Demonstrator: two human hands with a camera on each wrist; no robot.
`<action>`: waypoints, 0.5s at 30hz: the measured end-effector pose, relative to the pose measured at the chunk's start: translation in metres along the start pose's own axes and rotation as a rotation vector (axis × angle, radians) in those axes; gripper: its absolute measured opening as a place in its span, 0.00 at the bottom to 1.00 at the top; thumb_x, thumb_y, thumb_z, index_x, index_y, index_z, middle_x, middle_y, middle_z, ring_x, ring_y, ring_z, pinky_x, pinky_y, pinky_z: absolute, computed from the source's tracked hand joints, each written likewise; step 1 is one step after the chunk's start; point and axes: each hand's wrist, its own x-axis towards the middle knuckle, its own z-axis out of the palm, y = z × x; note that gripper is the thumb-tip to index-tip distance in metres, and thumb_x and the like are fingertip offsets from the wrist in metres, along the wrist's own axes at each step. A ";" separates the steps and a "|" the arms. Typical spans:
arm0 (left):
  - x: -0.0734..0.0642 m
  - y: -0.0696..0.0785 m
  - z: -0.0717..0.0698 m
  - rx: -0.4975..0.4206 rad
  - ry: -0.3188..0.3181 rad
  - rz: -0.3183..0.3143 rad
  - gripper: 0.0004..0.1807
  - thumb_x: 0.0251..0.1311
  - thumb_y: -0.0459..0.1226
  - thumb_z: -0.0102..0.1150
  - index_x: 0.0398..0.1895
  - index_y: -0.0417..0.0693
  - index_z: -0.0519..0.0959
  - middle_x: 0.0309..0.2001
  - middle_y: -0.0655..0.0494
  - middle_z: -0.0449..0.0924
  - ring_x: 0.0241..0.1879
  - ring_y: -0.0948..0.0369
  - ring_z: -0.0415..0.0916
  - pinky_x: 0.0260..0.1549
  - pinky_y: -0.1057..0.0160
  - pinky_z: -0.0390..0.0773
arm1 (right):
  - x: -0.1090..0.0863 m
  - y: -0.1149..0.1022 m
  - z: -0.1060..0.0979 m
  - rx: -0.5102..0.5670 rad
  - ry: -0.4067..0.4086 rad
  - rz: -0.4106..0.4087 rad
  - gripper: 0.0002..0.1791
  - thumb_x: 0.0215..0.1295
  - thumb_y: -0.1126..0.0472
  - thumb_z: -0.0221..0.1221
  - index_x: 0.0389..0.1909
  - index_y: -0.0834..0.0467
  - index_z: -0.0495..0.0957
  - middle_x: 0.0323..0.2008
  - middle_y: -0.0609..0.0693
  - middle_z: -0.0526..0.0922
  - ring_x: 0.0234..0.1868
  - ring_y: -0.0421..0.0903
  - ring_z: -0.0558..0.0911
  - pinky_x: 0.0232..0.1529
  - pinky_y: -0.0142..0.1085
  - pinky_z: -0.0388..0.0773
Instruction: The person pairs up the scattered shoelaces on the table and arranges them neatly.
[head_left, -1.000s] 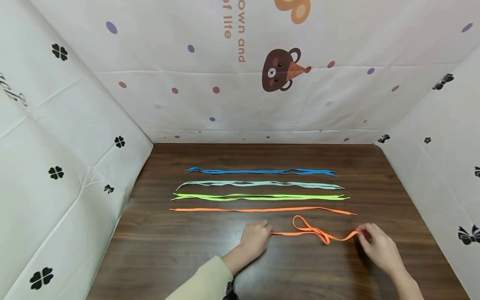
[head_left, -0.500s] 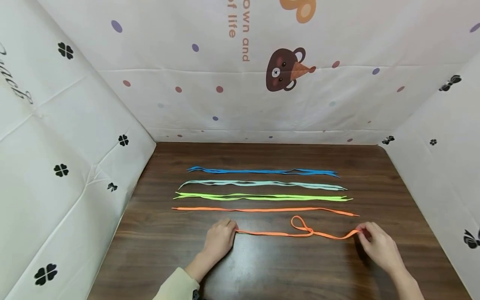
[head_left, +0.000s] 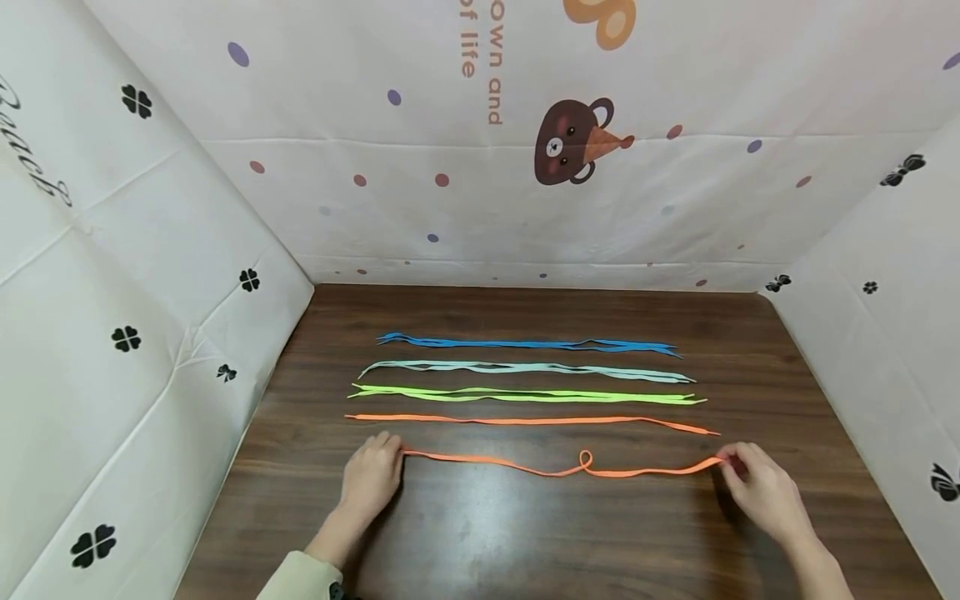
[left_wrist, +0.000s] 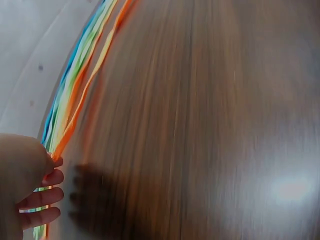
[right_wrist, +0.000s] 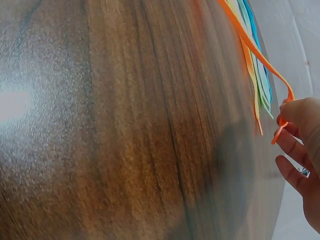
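An orange shoelace [head_left: 480,459] stretches between both hands, with a small loop near its middle. My left hand [head_left: 372,473] pinches its left end between thumb and fingers, and the left wrist view shows the orange lace [left_wrist: 75,117] leaving that pinch. At the other end, my right hand [head_left: 763,490] pinches the lace; a short tip [right_wrist: 279,134] sticks out below the fingers in the right wrist view. Just beyond the held lace, a second orange shoelace [head_left: 525,421] lies straight across the table.
Farther back lie yellow-green laces [head_left: 525,396], pale mint laces [head_left: 517,367] and blue laces [head_left: 510,343], in parallel rows. The dark wood table [head_left: 480,533] is bounded by white printed cloth [head_left: 480,208] at the back and both sides.
My left hand has moved left with its end of the orange lace, drawing out the bunched loops until a small one shows. The right hand has stayed nearly in place.
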 end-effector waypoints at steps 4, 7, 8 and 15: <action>-0.004 -0.022 -0.003 0.004 0.031 -0.044 0.05 0.47 0.30 0.64 0.24 0.47 0.78 0.24 0.56 0.74 0.23 0.55 0.73 0.21 0.57 0.74 | 0.001 0.001 0.002 -0.007 0.012 -0.015 0.15 0.40 0.74 0.66 0.28 0.56 0.75 0.24 0.46 0.73 0.23 0.33 0.68 0.17 0.32 0.66; -0.006 -0.037 -0.006 0.011 0.055 -0.069 0.05 0.46 0.29 0.64 0.25 0.46 0.78 0.24 0.55 0.75 0.24 0.53 0.74 0.21 0.56 0.74 | 0.003 0.002 0.004 -0.013 0.022 -0.025 0.15 0.39 0.74 0.67 0.28 0.56 0.75 0.23 0.46 0.73 0.22 0.32 0.67 0.17 0.33 0.66; -0.007 -0.042 -0.006 0.013 0.065 -0.078 0.05 0.46 0.29 0.64 0.25 0.46 0.78 0.25 0.55 0.76 0.24 0.53 0.74 0.21 0.56 0.74 | 0.003 0.003 0.005 -0.014 0.023 -0.028 0.15 0.39 0.74 0.67 0.28 0.57 0.75 0.23 0.46 0.73 0.22 0.32 0.67 0.17 0.33 0.65; -0.006 -0.066 -0.008 0.024 0.136 -0.102 0.06 0.45 0.28 0.65 0.23 0.45 0.78 0.24 0.53 0.77 0.24 0.51 0.75 0.19 0.54 0.74 | 0.011 0.003 0.008 -0.021 0.025 -0.059 0.14 0.40 0.74 0.67 0.27 0.57 0.75 0.21 0.45 0.72 0.20 0.32 0.63 0.16 0.31 0.62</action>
